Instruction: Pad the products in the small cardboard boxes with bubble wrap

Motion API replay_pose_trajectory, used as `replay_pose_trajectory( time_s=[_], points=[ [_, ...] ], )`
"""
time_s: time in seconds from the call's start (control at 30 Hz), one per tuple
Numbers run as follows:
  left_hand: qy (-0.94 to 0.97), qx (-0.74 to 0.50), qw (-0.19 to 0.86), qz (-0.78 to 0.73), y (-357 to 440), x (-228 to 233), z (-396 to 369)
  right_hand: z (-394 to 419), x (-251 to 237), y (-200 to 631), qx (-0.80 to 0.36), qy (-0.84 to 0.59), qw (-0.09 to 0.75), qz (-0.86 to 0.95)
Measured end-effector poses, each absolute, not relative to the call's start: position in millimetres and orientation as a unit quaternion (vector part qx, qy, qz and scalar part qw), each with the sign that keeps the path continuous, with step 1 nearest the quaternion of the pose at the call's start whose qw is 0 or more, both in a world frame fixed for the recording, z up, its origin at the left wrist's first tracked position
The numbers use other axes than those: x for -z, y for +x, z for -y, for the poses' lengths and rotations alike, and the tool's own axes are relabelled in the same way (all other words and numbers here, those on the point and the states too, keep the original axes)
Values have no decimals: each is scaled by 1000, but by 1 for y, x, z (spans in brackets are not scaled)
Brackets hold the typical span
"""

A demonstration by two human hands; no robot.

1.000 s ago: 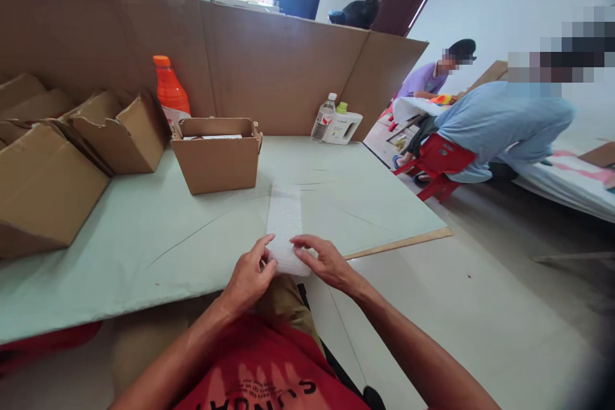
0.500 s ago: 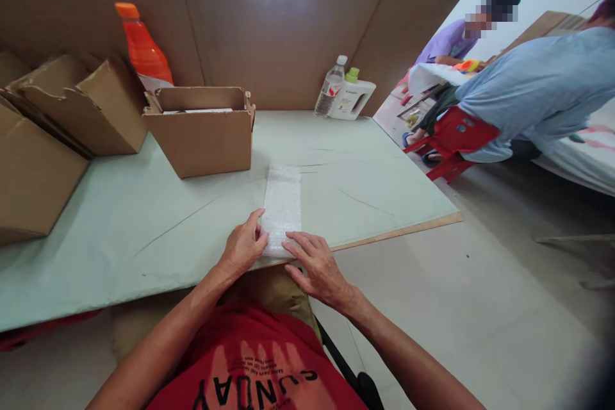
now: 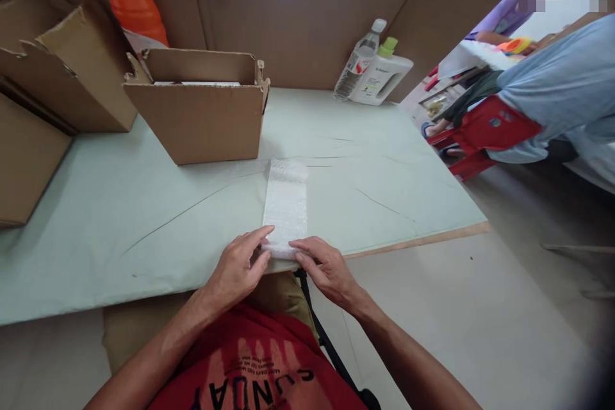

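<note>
A narrow strip of clear bubble wrap point(image 3: 287, 205) lies lengthwise on the pale green tabletop, pointing away from me. Its near end is turned up into a small fold or roll by the table's front edge. My left hand point(image 3: 237, 269) pinches the left end of that fold between thumb and forefinger. On the opposite side, my right hand point(image 3: 329, 269) closes its thumb and fingers on the right end. What lies inside the fold, if anything, is hidden.
Beyond the strip stands an open cardboard box point(image 3: 211, 122) with white items inside. More cardboard boxes point(image 3: 29, 166) are at left. An orange bottle point(image 3: 132, 0), a clear water bottle point(image 3: 358, 61) and a white jug point(image 3: 384, 77) stand at the back. A person sits on a red chair point(image 3: 500, 125) at right.
My right hand has brought its thumb up to the near end of the bubble wrap, and that end is now folded up. My view has shifted a little closer and downward.
</note>
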State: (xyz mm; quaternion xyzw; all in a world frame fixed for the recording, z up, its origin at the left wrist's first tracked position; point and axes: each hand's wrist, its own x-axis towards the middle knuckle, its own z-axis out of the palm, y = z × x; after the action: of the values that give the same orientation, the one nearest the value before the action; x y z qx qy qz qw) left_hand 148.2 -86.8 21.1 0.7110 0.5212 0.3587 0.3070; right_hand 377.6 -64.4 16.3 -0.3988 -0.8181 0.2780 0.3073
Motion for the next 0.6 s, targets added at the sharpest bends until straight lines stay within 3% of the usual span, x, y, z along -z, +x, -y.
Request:
replay_pose_trajectory(
  time_s=[0.17, 0.27, 0.43, 0.6],
  points=[
    [672, -335, 328, -573, 158, -18, 65, 65, -18, 383, -123, -426, 370, 816],
    [678, -314, 306, -590, 163, -14, 55, 66, -19, 384, -53, -392, 347, 851],
    [689, -320, 229, -609, 166, -7, 51, 54, -13, 379, -42, -351, 256, 900],
    [740, -372, 171, -533, 158, -13, 59, 39, -12, 378, -100, -357, 275, 887]
  ],
)
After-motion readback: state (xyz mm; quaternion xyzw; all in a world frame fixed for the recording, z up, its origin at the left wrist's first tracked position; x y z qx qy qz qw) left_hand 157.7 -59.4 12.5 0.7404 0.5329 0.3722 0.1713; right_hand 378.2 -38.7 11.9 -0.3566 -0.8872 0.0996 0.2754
